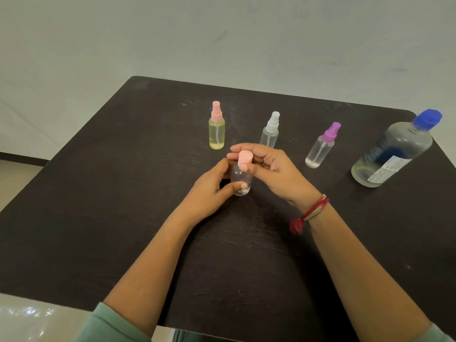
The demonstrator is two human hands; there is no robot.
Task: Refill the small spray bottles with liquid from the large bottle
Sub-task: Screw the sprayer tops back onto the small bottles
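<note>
I have the small bottle (240, 180) near the middle of the tabletop (123, 193), in front of the row of three other sprayers. My left hand (209, 191) grips its clear body, thumb on the near side and fingers curled round the far side. My right hand (274, 169) pinches the pink cap (244, 157) between thumb and fingertips. Whether the base rests on the table or sits just above it, I cannot tell.

The risks, as I judge them:
- **Slipping:** the body is smooth and light. If the cap is stiff, twisting it could turn the bottle in my left grip or tip it.
- **Sudden release:** if the top comes free with a jerk, my right hand could swing back into the white-topped bottle (270, 133) just behind it.
- **Reaching across:** the large bottle (392, 156) stands near the right edge, with the purple-topped bottle (320, 149) between it and my hands. A careless reach could knock the purple-topped one over.
- **Pouring:** the neck looks narrow, so liquid from the big bottle could easily spill.

The small bottle stands upright with its long axis vertical and its cap pointing up. It looks nearly empty. The yellow bottle (216, 132) stands toward the far left.
</note>
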